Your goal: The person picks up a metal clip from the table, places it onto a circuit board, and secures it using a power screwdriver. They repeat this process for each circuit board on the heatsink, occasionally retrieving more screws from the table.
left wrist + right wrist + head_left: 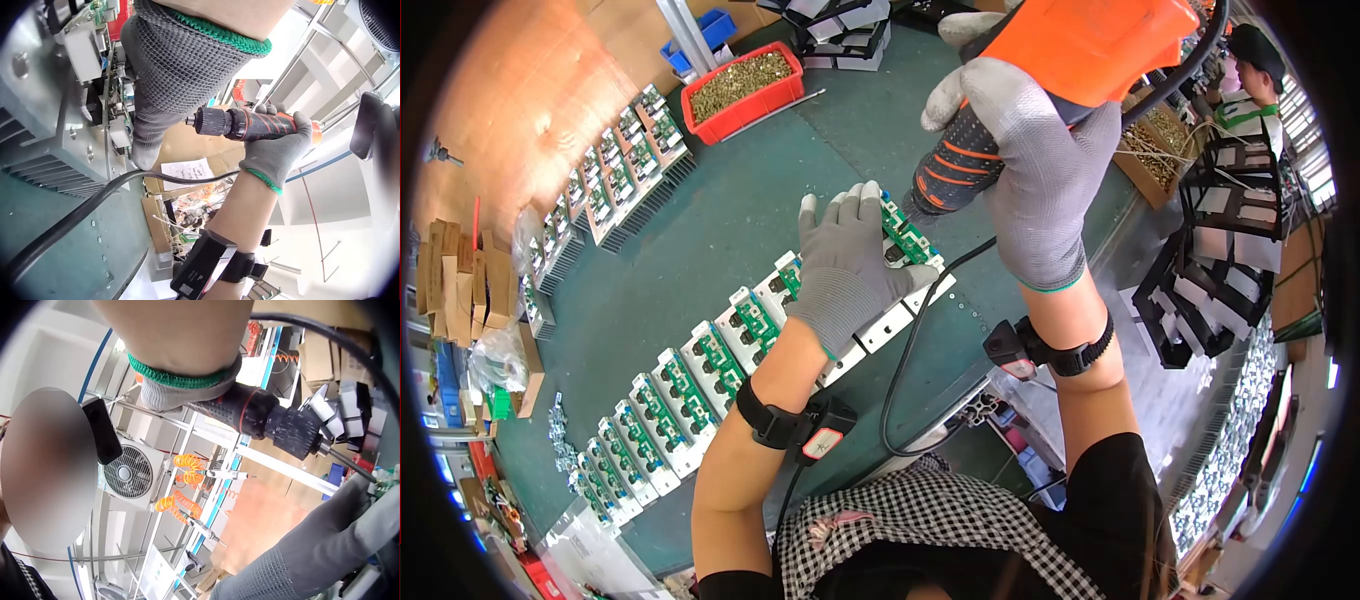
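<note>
My gloved right hand grips an orange-and-black power screwdriver, seen high on the right in the head view. Its long bit points at the board beside my left fingers in the right wrist view. Under it lies a green circuit board on a finned metal heat sink. Across the board and heat sink rests my gloved left hand, fingers extended and thumb spread toward the near side. Part of the board is hidden beneath that hand.
Several more heat sinks with boards run in a row toward the lower left. Another group stands farther back. A red bin of small brass-coloured parts sits at the back. The black cable crosses the green table near the work.
</note>
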Demonstrator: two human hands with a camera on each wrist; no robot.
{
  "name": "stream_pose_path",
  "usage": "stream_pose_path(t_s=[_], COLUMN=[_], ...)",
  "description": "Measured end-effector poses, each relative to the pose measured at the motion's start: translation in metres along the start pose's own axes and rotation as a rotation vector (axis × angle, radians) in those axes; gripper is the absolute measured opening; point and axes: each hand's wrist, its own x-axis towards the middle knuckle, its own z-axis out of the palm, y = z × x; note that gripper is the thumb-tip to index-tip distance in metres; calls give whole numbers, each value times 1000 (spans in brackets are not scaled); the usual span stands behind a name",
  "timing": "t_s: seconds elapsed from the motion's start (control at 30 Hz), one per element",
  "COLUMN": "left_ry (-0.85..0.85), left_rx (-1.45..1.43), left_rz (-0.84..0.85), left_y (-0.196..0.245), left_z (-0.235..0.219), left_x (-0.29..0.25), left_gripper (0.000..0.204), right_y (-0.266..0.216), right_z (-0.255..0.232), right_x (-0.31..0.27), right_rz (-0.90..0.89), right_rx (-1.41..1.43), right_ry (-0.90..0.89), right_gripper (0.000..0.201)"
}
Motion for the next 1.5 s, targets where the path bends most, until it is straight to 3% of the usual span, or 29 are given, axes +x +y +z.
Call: stream_pose_path(t_s=[0.13, 0.33, 0.43, 0.57, 0.67, 0.7, 0.8, 0.93, 1.0, 1.03, 1.07, 1.1, 1.13, 1.17, 1.27, 1.37, 1.5], left_ry=[-42, 58, 23, 62, 39, 21, -24, -42, 141, 233, 223, 200, 168, 67, -261, -237, -136], left_rx=[7, -5, -42, -44, -45, -40, -27, -44, 69, 128, 54, -25, -107, -192, -629, -696, -503], left_rz=[-12, 4, 22, 38, 38, 32, 33, 40, 86, 100, 107, 109, 108, 78, 43, -162, -74], left_y=[2, -2, -2, -1, 1, 3, 4, 2, -1, -4, -6, -4, -2, 0, -16, -8, -15], left_z=[-4, 8, 4, 5, 0, -2, -7, -4, -1, -1, -15, -41, -66, -87, -74, -45, -8], left_x=[0, 1, 1, -1, 2, 2, 1, 2, -4, -8, -16, -32, -53, -77, -155, -198, -212], left_gripper=[107, 110, 112, 109, 105, 104, 102, 104, 95, 90, 84, 79, 73, 51, 35, 25, 21], right_y=[9, 9, 10, 24, 25, 24, 24, 21, 12, 2, -15, -19, -28, -40, -51, -63, -65], right_z=[-4, 1, -3, 1, 0, 4, 6, 12, 11, 12, 13, 1, -8, -12, -36, -64, -120], right_x=[1, 1, 3, 5, 10, 10, 10, 7, 6, 4, 2, 7, 6, 7, 8, 15, 46], right_rz=[-10, -8, 85, -54, -78, -49, -61, -91, -8, -159, -151, -120, -243, -248, -316, -349, -384], right_rx=[-46, 30, -7, -76, -177, -175, -74, -152, -152, -220, -282, -224, -399, -401, -391, -579, -866], right_ry=[-52, -11, -63, -129, -247, -210, -227, -199, -226, -230, -199, -198, -203, -229, -132, -52, 51], right_gripper=[35, 34, 35, 39, 27, 20, 21, 33, 38, 20, 16, 31, 14, 15, 12, 16, 24])
